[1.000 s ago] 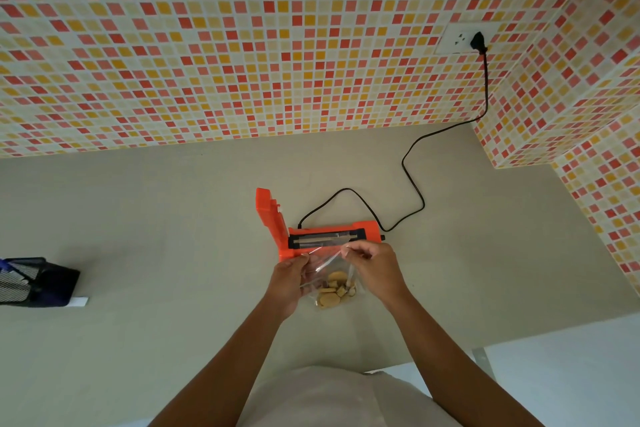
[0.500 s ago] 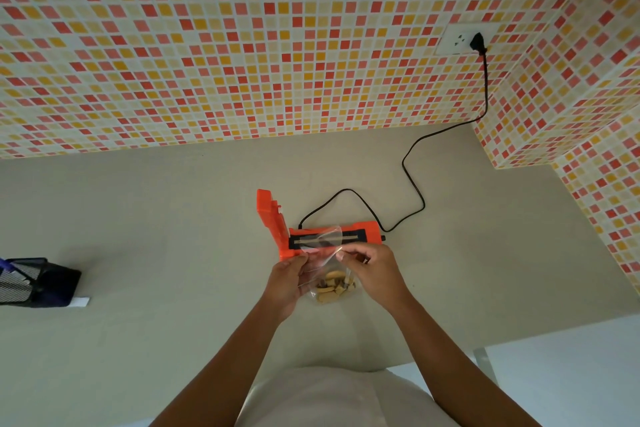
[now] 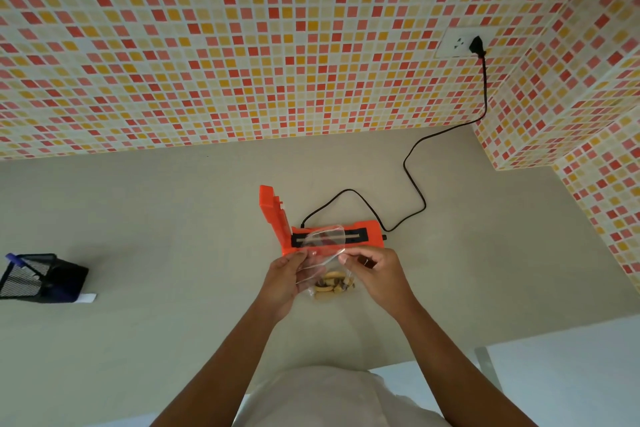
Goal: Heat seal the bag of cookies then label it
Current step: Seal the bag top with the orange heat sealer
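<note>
On the grey counter (image 3: 173, 218) the orange heat sealer (image 3: 367, 236) lies with its lid raised. The left hand (image 3: 282, 279) and right hand (image 3: 375, 274) each pinch one side of the clear bag (image 3: 322, 260), whose mouth lies over the sealing strip. If the film is wrinkled there when the lid closes, the seal may leak. The cookies (image 3: 334, 284) could also slide toward the strip.

It looks like a home kitchen corner: mosaic tiles (image 3: 242, 45) in red, orange and cream cover the far and right walls, above a plain beige bench (image 3: 138, 218), with a wall socket (image 3: 457, 43) at far right.
</note>
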`<state>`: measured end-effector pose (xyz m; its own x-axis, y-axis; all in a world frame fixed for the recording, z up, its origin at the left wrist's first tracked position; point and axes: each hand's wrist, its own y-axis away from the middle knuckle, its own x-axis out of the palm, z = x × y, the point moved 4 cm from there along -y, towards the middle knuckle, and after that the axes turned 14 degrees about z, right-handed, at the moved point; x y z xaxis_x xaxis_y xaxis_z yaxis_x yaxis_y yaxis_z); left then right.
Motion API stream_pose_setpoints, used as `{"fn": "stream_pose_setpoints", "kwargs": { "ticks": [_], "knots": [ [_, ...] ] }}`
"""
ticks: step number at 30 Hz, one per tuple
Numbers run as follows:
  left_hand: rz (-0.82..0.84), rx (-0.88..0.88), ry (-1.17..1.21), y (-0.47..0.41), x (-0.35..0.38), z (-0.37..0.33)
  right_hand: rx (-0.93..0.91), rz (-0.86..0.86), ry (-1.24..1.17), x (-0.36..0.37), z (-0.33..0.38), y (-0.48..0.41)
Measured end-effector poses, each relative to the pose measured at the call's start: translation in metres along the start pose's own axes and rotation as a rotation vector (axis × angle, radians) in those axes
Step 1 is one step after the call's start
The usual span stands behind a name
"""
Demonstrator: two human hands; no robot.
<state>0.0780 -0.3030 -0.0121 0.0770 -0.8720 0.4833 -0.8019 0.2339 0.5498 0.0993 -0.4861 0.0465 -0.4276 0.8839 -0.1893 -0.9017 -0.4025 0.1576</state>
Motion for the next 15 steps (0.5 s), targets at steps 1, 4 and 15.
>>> {"fn": "stream_pose_setpoints", "kwargs": {
  "ticks": [1,4,15],
  "knots": [
    [0.001,0.005,-0.001,0.001,0.001,-0.001,-0.003,-0.001,-0.003,0.0,0.001,0.001],
    [0.0,0.02,-0.012,0.005,0.004,-0.004,-0.018,-0.014,-0.01,-0.003,0.002,0.006],
    [-0.009,0.108,-0.146,0.037,0.005,-0.007,0.087,-0.11,-0.12,0.002,-0.024,0.025]
  ]
}}
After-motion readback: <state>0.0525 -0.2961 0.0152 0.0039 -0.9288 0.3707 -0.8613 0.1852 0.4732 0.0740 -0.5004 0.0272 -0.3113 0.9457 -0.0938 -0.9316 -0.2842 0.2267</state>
